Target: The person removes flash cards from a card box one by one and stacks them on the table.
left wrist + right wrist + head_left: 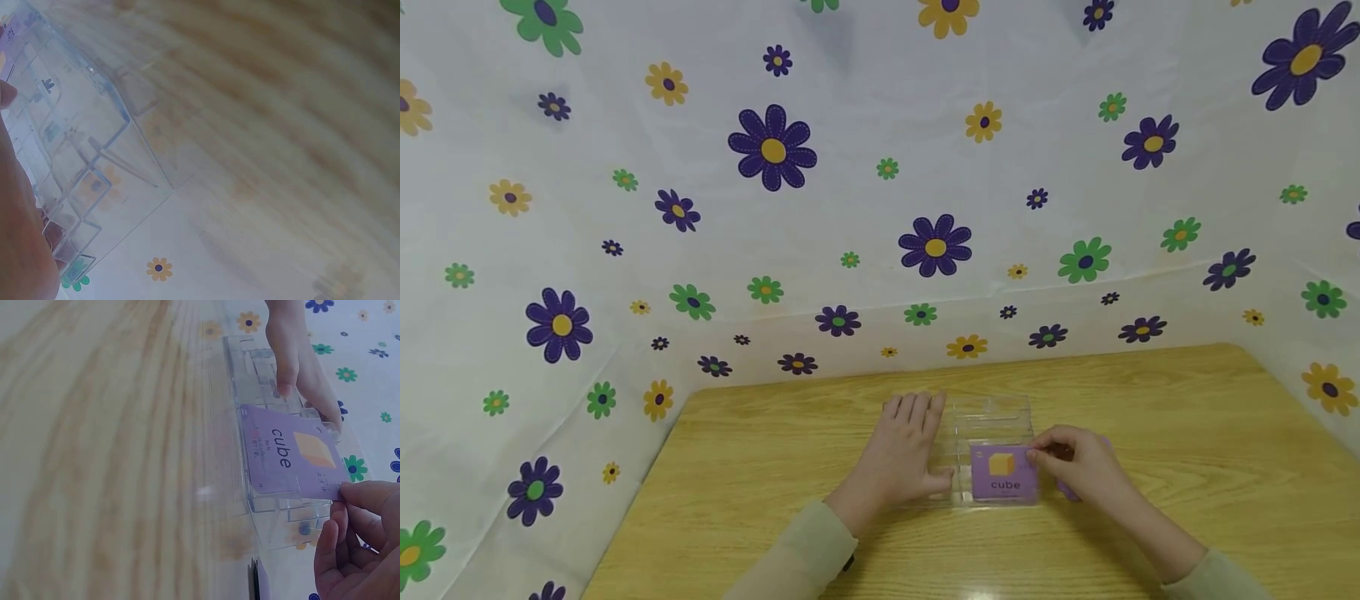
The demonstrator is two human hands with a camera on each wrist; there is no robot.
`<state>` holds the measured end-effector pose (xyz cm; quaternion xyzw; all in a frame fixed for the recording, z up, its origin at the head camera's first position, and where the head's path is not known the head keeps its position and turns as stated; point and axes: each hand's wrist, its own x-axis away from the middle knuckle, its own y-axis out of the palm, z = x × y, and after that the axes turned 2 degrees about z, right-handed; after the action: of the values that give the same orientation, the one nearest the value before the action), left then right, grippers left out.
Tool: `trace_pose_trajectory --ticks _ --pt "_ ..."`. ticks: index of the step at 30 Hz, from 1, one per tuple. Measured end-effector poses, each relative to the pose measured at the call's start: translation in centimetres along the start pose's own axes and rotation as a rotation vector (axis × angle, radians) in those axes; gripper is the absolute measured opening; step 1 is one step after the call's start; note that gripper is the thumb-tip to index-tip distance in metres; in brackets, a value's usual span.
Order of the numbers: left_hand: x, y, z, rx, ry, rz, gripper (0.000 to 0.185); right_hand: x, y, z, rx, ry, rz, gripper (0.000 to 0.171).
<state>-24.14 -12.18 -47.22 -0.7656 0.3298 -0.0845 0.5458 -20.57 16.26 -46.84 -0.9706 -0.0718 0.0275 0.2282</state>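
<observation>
right hand pinching cube card, over clear box

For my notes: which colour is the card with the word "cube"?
Purple card, with a yellow cube picture; clearest in right wrist view.

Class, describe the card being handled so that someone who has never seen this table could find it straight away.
On the wooden table lies a clear plastic case. The purple card rests on its near end, pinched by the right hand. It alone shows a yellow cube and the word "cube".

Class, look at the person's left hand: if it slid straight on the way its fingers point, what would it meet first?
Probably only bare table; the left hand points away, beside the clear box, toward the flowered sheet.
</observation>
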Motion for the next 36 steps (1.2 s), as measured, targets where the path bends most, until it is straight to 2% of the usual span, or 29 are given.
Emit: trace_pose_trajectory --ticks 7,14,25,36 --pt "-0.09 0.01 -0.13 -0.008 0.006 0.008 0.108 -0.05 -0.13 -0.25 -0.013 0.011 -0.003 0.013" --pt "-0.12 -0.15 -0.19 0.000 0.002 -0.003 0.109 -0.24 -0.29 -0.28 0.039 -0.070 0.048 0.012" --pt "-0.13 -0.22 -0.11 0.007 0.001 -0.025 0.109 -0.23 -0.35 -0.10 0.061 -0.156 0.094 0.010" --pt "-0.07 -0.26 0.04 0.001 -0.004 -0.021 0.108 -0.29 -0.50 -0.28 0.039 -0.155 0.124 0.010"
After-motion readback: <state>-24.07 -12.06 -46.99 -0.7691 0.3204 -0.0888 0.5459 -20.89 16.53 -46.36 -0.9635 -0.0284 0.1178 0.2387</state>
